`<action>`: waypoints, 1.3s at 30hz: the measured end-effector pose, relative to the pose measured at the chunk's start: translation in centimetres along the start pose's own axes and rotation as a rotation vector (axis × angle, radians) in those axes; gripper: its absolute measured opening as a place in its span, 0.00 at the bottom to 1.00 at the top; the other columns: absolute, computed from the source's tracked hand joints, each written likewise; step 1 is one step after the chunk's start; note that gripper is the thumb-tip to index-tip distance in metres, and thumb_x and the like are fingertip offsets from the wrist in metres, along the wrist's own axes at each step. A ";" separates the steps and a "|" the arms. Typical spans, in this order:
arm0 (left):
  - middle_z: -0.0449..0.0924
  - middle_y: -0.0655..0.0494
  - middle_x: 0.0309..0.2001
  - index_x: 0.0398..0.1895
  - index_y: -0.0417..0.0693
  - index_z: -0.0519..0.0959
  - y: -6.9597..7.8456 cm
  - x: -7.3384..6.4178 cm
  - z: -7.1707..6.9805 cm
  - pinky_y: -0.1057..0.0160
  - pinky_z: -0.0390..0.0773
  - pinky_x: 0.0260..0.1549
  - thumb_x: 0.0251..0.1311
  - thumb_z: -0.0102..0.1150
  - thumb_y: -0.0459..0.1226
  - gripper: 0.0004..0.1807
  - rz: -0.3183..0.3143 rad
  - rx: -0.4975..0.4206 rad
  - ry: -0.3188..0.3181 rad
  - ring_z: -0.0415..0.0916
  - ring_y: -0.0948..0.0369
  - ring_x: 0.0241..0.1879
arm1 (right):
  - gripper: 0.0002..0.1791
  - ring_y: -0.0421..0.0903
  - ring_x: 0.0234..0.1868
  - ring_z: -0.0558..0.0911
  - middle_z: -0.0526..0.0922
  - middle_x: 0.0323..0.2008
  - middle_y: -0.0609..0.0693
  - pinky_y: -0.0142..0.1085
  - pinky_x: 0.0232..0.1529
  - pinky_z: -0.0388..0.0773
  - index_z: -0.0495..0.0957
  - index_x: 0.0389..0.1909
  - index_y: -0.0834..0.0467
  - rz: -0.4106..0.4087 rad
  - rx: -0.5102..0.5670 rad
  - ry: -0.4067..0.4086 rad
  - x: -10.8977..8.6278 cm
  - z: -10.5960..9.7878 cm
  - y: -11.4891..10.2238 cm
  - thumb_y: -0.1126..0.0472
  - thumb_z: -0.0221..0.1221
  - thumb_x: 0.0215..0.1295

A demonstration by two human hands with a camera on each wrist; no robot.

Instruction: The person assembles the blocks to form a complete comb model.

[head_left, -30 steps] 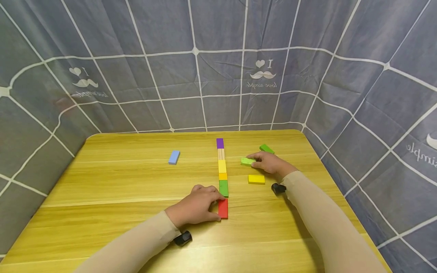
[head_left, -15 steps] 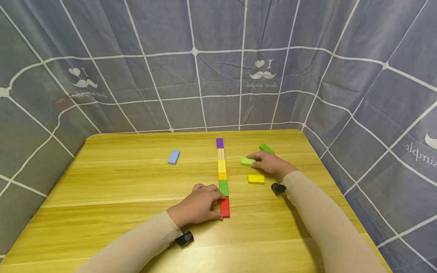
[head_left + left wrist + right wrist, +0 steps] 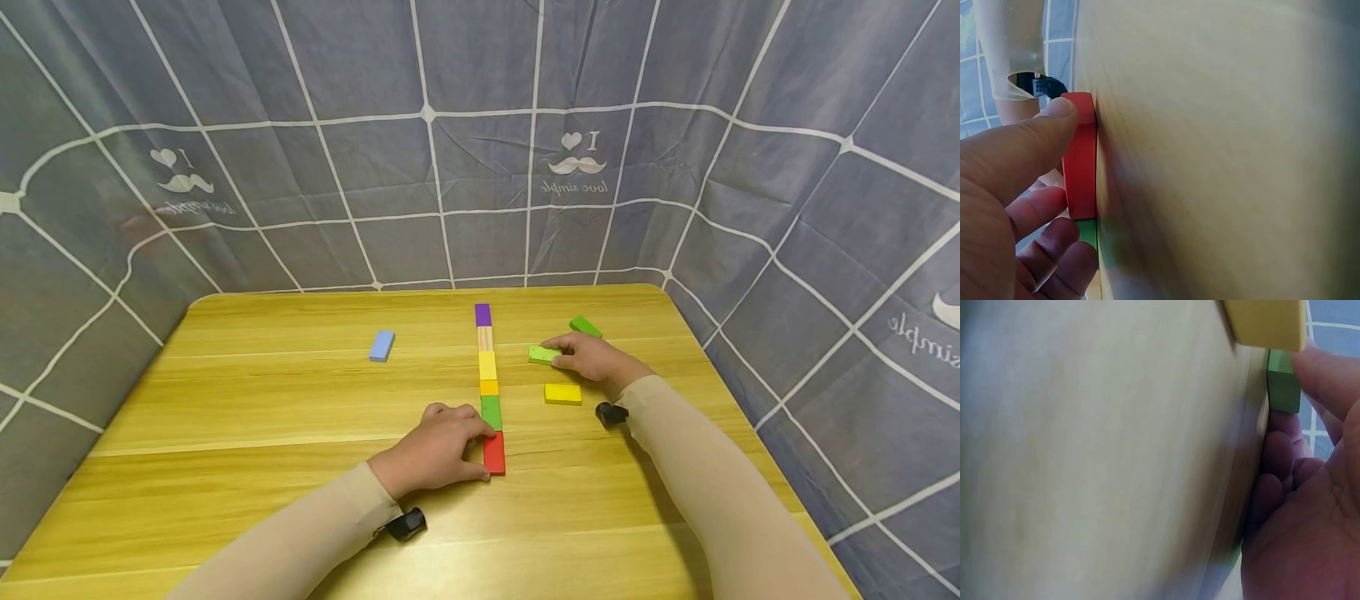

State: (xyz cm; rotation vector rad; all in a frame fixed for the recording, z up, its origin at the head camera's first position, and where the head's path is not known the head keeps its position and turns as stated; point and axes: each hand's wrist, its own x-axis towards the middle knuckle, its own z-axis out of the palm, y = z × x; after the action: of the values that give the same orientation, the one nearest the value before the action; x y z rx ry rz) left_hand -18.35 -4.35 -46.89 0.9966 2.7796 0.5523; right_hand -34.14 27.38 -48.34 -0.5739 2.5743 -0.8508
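A line of flat blocks runs toward the back of the table: a red block nearest, then a green block, an orange block, a yellow block, a plain wood block and a purple block. My left hand holds the red block between thumb and fingers, its far end against the green one. In the left wrist view the thumb lies at the near end of the red block. My right hand pinches a light green block lying right of the line.
A bright yellow block lies just in front of my right hand. Behind that hand is a darker green block. A blue block lies alone at the left. A grey checked curtain surrounds the wooden table.
My left hand has slid the red block slightly forward and right, closing the gap to the green block. The right hand and its light green block stay in place.
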 end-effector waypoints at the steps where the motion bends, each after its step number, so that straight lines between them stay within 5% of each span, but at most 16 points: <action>1: 0.82 0.63 0.50 0.60 0.54 0.85 0.0 0.0 0.0 0.51 0.64 0.61 0.58 0.76 0.55 0.29 -0.002 -0.003 0.000 0.75 0.69 0.44 | 0.25 0.51 0.54 0.79 0.83 0.58 0.58 0.50 0.64 0.74 0.73 0.75 0.57 0.001 0.002 0.000 0.0 0.0 0.0 0.59 0.56 0.81; 15: 0.81 0.61 0.48 0.59 0.53 0.84 -0.5 0.2 -0.2 0.48 0.63 0.63 0.62 0.73 0.54 0.26 -0.014 -0.075 0.008 0.71 0.67 0.39 | 0.25 0.50 0.53 0.78 0.83 0.59 0.58 0.48 0.63 0.74 0.73 0.75 0.58 0.011 0.017 -0.002 -0.1 -0.1 -0.1 0.59 0.57 0.81; 21: 0.78 0.54 0.61 0.65 0.53 0.81 -0.7 0.5 -0.3 0.44 0.64 0.64 0.63 0.72 0.55 0.30 -0.054 -0.086 0.032 0.75 0.53 0.60 | 0.25 0.50 0.53 0.78 0.83 0.59 0.58 0.48 0.63 0.74 0.73 0.75 0.57 0.007 0.015 -0.002 -0.1 -0.2 -0.2 0.59 0.57 0.81; 27: 0.61 0.43 0.80 0.76 0.52 0.70 -1.1 1.0 -0.3 0.38 0.59 0.71 0.62 0.71 0.59 0.43 -0.107 -0.079 -0.014 0.60 0.41 0.78 | 0.25 0.51 0.55 0.78 0.83 0.60 0.59 0.50 0.65 0.74 0.73 0.75 0.57 0.003 0.002 0.000 0.0 -0.2 -0.2 0.59 0.57 0.81; 39: 0.40 0.43 0.87 0.86 0.58 0.54 -2.2 2.1 -0.3 0.32 0.44 0.78 0.60 0.68 0.67 0.57 -0.168 -0.125 -0.139 0.38 0.37 0.85 | 0.25 0.52 0.55 0.78 0.82 0.61 0.59 0.51 0.66 0.73 0.74 0.74 0.56 0.008 0.000 0.005 -0.1 -0.1 -0.1 0.58 0.57 0.80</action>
State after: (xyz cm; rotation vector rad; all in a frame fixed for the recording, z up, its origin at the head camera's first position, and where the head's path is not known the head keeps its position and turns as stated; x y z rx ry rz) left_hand -21.35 -4.63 -47.43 0.7374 2.6376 0.5990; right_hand -34.08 27.40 -48.17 -0.5618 2.5794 -0.8499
